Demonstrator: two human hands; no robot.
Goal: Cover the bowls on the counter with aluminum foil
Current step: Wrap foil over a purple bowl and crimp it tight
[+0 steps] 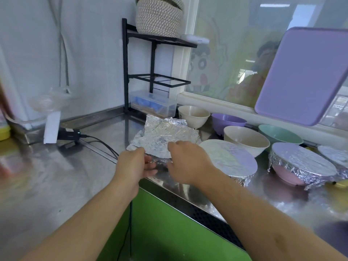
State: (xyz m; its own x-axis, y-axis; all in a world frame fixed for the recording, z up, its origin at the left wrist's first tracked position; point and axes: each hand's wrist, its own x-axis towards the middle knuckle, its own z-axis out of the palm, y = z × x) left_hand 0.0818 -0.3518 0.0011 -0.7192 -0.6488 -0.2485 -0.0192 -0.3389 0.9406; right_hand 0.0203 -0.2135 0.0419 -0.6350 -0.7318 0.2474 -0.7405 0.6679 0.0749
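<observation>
On the stainless steel counter (66,176), near its front edge, both hands meet at a crinkled sheet of aluminum foil (163,136). The left hand (133,164) pinches the sheet's near edge, fingers beneath and thumb on top. The right hand (186,162) has its fingers curled over the same edge just beside it, gripping the foil. Whether a bowl sits under the sheet cannot be told.

Just right of the hands stands a foil-covered bowl (231,159) with a smooth, tight top. Farther right is a pink bowl wrapped in foil (301,164), and another foil-wrapped bowl (335,157) shows at the frame edge. Behind them stand uncovered bowls: a small cream bowl (194,115), a purple bowl (227,123), a large cream bowl (246,140) and a mint green bowl (280,134). A lilac cutting board (305,76) leans against the window. A black metal rack (150,72) holds a woven basket (160,16).
</observation>
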